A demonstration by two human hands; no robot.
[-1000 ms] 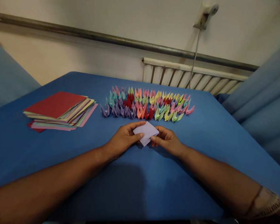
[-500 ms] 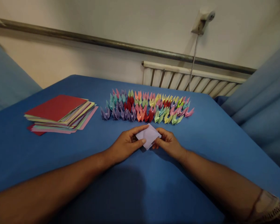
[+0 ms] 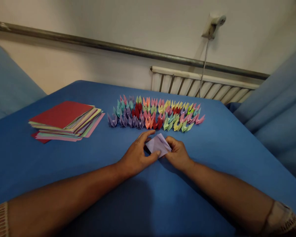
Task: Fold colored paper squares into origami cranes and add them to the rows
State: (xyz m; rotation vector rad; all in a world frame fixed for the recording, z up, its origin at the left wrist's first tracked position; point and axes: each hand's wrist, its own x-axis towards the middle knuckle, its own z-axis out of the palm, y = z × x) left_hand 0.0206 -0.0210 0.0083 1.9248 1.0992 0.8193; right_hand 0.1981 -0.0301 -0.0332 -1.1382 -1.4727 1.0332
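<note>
Right hand (image 3: 179, 154) pinches lavender paper's (image 3: 157, 145) edge near cranes (image 3: 149, 123).

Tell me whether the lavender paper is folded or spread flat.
Folded: the lavender paper is a small diamond, with layered edges showing by the right hand.

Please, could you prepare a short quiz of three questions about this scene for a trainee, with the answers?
1. What colour is the folded paper between the left hand and the right hand?
2. True or false: the paper stack lies to the left of the folded figures.
3. The stack's top sheet is: a) green, b) red, c) yellow.

Key: 1. Light purple. 2. True. 3. b) red.
</note>
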